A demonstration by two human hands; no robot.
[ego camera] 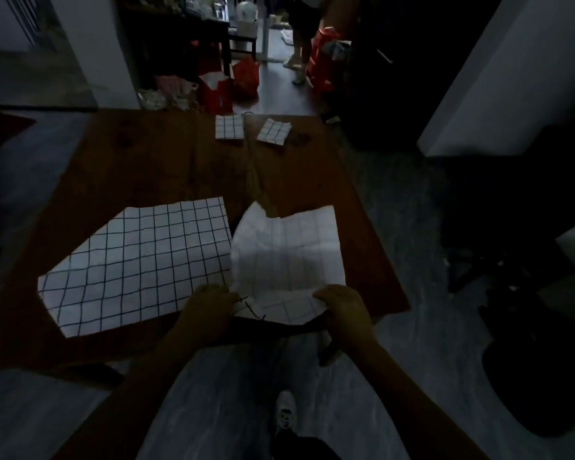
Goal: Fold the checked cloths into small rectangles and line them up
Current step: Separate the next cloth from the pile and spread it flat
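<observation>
Two of my hands were at the near edge of the brown desk (153, 167) in the head view, both on the same checked cloth. My left hand (210, 310) had its grip pinched on the near left corner of the faint-lined cloth (289, 254), fingers curled over the edge where a few dark threads hung loose. My right hand (341, 310) had its grip pinched on the near right corner of that cloth, thumb on top. The near edge of the cloth was lifted a little off the desk between my hands and turned over on itself, showing a strip of its grid. The rest of it lay spread toward the far side, with its far left corner rumpled and raised.

Just to the left of it, touching or slightly overlapping along one edge, lay the bold-lined cloth (136, 263), flat and open on the desk, its near corner reaching the desk's front edge.

Near the far edge of the desk, well apart from my hands, sat two folded cloths side by side: the left folded cloth (229, 127) squared up, the right folded cloth (274, 131) turned at an angle. My shoe (285, 413) showed on the grey floor below.
</observation>
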